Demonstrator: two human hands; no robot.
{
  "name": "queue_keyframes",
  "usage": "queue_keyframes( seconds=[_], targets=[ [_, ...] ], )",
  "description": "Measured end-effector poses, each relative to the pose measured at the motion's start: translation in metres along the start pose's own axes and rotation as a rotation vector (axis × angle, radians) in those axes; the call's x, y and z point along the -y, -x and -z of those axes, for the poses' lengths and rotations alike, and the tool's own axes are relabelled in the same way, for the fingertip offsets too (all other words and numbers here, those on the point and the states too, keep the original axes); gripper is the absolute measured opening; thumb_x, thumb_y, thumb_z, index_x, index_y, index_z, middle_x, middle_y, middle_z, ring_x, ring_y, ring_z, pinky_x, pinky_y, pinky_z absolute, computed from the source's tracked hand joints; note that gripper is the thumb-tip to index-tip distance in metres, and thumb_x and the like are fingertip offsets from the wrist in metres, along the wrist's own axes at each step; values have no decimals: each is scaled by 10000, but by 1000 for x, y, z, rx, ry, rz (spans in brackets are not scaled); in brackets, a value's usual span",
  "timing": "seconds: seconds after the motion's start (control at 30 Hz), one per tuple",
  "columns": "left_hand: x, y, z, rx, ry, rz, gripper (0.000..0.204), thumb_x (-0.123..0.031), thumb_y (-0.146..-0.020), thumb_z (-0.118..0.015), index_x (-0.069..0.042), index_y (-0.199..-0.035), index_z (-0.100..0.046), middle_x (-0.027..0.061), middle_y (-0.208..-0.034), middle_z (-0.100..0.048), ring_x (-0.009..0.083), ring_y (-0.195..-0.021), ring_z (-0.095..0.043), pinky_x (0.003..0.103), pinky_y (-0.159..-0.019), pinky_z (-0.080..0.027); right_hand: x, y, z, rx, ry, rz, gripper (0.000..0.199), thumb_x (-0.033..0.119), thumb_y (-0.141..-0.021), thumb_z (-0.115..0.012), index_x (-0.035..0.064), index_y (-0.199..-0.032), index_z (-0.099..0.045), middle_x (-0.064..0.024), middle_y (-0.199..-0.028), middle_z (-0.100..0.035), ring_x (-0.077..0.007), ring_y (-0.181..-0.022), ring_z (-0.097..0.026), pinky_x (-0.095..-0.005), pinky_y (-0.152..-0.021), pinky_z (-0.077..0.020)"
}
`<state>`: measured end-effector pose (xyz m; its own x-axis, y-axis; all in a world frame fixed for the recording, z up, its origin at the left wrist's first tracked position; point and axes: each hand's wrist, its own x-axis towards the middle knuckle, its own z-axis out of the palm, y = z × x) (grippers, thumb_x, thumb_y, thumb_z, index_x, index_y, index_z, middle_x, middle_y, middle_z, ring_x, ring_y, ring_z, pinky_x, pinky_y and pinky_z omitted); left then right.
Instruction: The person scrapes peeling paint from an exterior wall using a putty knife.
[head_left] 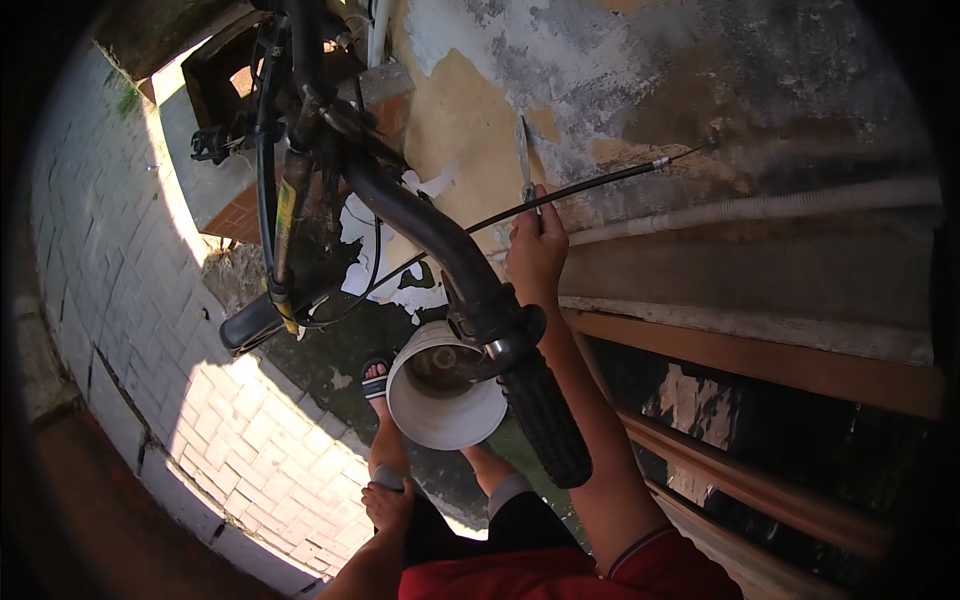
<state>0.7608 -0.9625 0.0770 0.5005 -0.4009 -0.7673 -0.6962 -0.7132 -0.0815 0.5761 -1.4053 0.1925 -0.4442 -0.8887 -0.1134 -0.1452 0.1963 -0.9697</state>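
My right hand [537, 245] is raised to the wall and closed round the handle of a scraper [524, 160]. The scraper's narrow metal blade points up along the wall [470, 120], where tan bare patches border grey, flaking paint. Low over my left knee rests my left hand [388, 507], by the grey cuff of my shorts; its fingers lie along the cloth and hold nothing that I can see. Between my feet and the wall stands a white bucket [455, 425], with some brownish residue inside.
A bicycle's black handlebar [420, 215] and rubber grip [545, 420] cross in front of my right arm. A dark cable [590, 187] runs past my right hand. White paint flakes [357, 222] lie beyond the bucket. A corrugated conduit [760, 207] follows the wall; brick paving [120, 270] is at left.
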Motion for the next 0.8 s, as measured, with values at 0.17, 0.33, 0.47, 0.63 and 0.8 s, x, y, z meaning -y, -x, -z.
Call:
queue_keyframes(
  seconds=[0.17, 0.33, 0.47, 0.63, 0.8],
  targets=[
    [-1, 1, 0, -45, 19, -6, 769, -522, -783, -652, 123, -1159, -468, 259, -1129, -524, 405, -1095, -548, 475, -927, -486, 38, 61, 36, -38, -218, -159, 438, 158, -1006, -477, 41, -1428, -478, 19, -770, -499, -45, -598, -418, -200, -503, -353],
    [-1, -3, 0, -25, 23, -34, 780, -517, -790, -634, 131, -1185, -455, 258, -1151, -511, 403, -1117, -529, 471, -948, -469, 49, 60, 20, -77, -252, -176, 447, 157, -1012, -460, 42, -1444, -457, 35, -761, -458, -38, -589, -372, -190, -486, -330],
    [1, -5, 3, -5, -3, -11, 788, -529, -790, -630, 131, -1183, -456, 263, -1154, -513, 402, -1110, -532, 469, -943, -472, 41, 52, 20, -108, -156, -112, 449, 141, -1004, -463, -2, -1430, -461, 17, -780, -493, -56, -636, -410, -210, -561, -385],
    [-3, -4, 4, -37, 16, -25, 810, -560, -779, -628, 127, -1173, -462, 264, -1153, -518, 400, -1106, -537, 470, -933, -479, 25, 50, 7, -123, -87, 56, 445, 137, -1010, -461, -39, -1418, -454, -20, -806, -532, -89, -689, -469, -230, -618, -423],
    [2, -5, 4, 25, -4, 10, 810, -547, -785, -636, 129, -1193, -454, 257, -1153, -517, 393, -1110, -537, 466, -936, -478, 39, 47, 12, -110, -166, -43, 433, 120, -1011, -450, -28, -1418, -462, 12, -781, -491, -64, -663, -432, -228, -597, -403]
  ],
)
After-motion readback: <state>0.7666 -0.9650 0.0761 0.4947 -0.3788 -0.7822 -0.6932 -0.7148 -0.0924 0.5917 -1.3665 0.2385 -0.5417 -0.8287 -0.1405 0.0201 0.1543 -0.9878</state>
